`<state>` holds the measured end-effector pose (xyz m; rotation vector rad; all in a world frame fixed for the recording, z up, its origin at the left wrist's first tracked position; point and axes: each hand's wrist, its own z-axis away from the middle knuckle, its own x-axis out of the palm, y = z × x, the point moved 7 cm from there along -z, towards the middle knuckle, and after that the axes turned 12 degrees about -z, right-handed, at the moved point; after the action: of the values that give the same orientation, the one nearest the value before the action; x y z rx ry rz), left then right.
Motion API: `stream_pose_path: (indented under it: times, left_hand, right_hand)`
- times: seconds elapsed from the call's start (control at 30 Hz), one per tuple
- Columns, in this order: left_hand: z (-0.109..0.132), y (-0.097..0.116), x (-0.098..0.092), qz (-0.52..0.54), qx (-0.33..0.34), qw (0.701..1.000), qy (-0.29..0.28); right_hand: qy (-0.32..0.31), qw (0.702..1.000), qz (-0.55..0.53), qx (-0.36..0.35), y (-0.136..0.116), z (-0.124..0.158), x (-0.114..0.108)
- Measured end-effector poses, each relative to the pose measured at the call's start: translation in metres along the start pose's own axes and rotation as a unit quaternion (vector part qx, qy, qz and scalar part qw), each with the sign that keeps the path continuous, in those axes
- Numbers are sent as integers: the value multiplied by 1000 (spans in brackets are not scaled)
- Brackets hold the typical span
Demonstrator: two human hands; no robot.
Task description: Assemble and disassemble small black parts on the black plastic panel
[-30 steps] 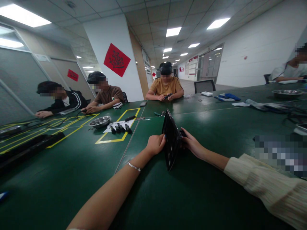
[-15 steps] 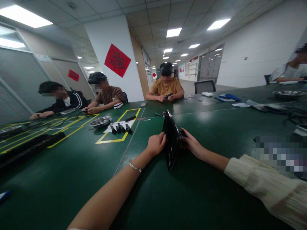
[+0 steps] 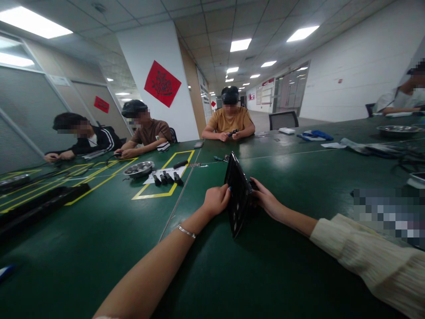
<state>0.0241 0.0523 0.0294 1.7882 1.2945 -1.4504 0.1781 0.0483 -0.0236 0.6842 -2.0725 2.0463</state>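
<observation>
Black panel (image 3: 238,201) held steady between two hands

Compared with the half second before, almost nothing has changed: the panel and both hands keep nearly the same places. I judge from this that the work is in a quiet holding moment.

I take the panel as the centre of a clock, with 12 o'clock going away from the wearer. At the far left, about 9 o'clock, there is a long black tray (image 3: 49,203). Further right, near 10 o'clock, come a metal bowl (image 3: 138,170) and some short black cylinders (image 3: 168,178).

The left hand (image 3: 215,200) is at 9 o'clock, just beside the panel. Its fingers are curled nearly fully, and it seems to pinch the panel's left side.

The panel itself is above the green table (image 3: 199,274); whether its lower corner touches, I cannot tell. Its broad dark face turns toward about 8 o'clock. The longest visible line runs from 12 to 6 o'clock, but the true long axis is not sure from this angle.

At 3 o'clock, the right hand (image 3: 264,198) is half closed, gripping the panel from the back; some fingers are hidden. Farther, near 2 o'clock, lies a blue bundle (image 3: 315,135).
</observation>
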Motion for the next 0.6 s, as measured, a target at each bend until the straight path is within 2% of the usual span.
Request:
stream_pose_path:
  times: [0.23,0.6]
  left_hand:
    - [1,1,-1,-13,23,1000,14]
    - [2,2,0,-24,43,999,12]
  right_hand:
    - [13,1000,0,3,-4,2,2]
    - [-2,1000,2,-6,-1,0,1]
